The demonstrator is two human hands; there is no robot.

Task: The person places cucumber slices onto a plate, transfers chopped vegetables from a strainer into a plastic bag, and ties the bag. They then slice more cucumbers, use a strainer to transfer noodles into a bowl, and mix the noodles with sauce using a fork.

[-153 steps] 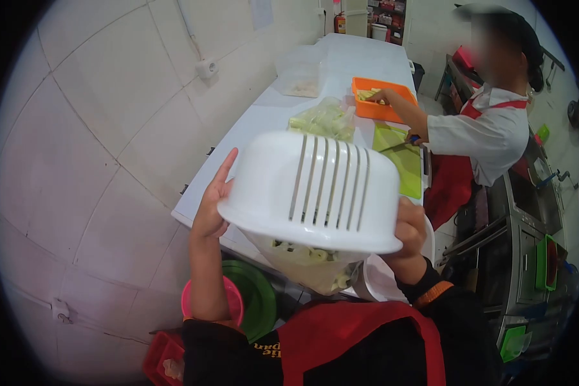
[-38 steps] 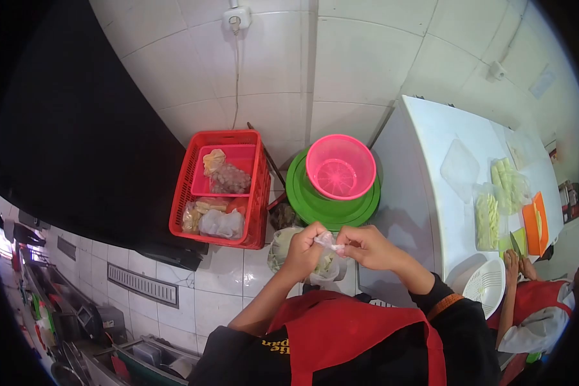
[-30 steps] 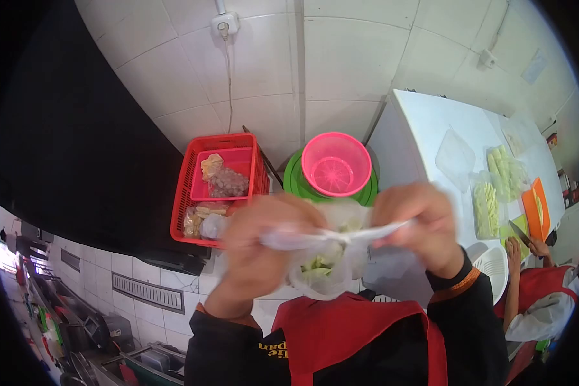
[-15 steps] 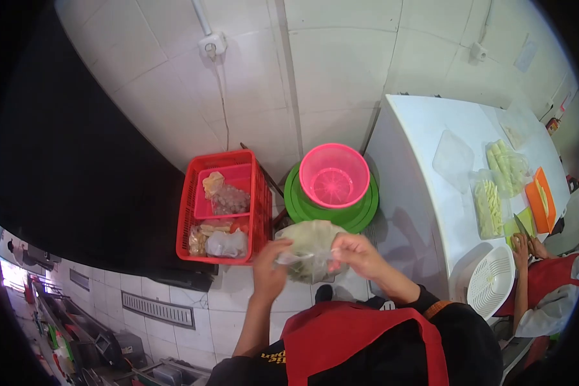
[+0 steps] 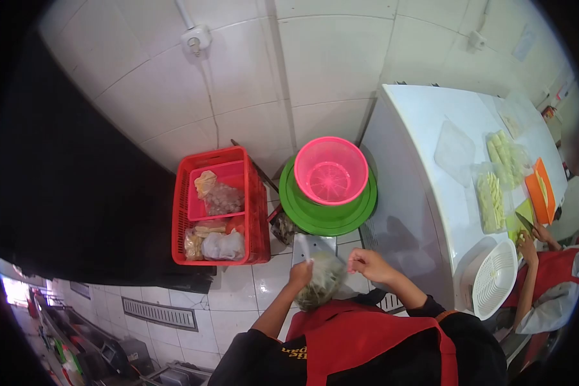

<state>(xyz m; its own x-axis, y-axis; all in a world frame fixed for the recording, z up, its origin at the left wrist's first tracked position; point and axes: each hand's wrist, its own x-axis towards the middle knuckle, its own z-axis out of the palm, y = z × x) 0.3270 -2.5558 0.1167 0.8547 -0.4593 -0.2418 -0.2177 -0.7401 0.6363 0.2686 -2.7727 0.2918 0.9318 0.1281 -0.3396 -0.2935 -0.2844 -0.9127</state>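
- Left hand [image 5: 300, 273] grips the top of a clear bag [image 5: 321, 289] of cut greens, held low before the apron, above the tiled floor [image 5: 264, 283].
- Right hand [image 5: 368, 262], fingers curled at the bag's mouth; whether it pinches plastic cannot be told.
- Bag looks filled; its neck appears gathered, a knot not visible, so sealing seems unfinished.
- Just beyond: pink bowl [image 5: 331, 170] on green basins [image 5: 315, 215], red crate [image 5: 220, 206] alongside.
- On the desk [image 5: 424, 128], white strainer [image 5: 494, 280] and more bagged greens [image 5: 492, 199]; a co-worker's hand [image 5: 527, 241] works nearby.
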